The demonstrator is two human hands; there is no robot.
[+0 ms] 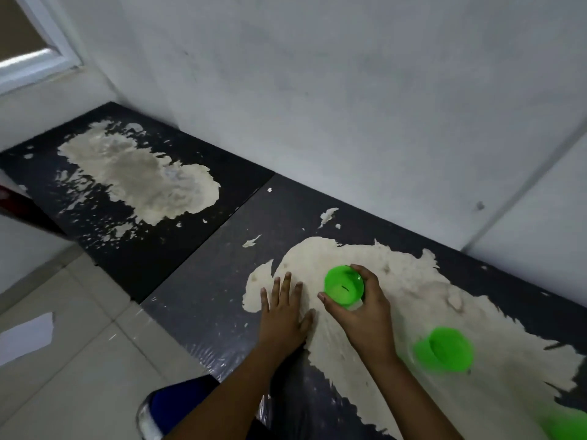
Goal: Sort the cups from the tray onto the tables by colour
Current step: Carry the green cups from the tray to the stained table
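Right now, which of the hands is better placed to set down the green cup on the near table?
The right hand: it already grips the green cup over the near table. The left hand lies flat on the table, holding nothing.

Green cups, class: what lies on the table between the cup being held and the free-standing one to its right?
In the head view, only the right hand gripping the held green cup, then worn pale tabletop before the second green cup.

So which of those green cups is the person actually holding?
The green cup farthest left, gripped by the right hand. The second cup stands free on the table, and a third is cut off at the corner.
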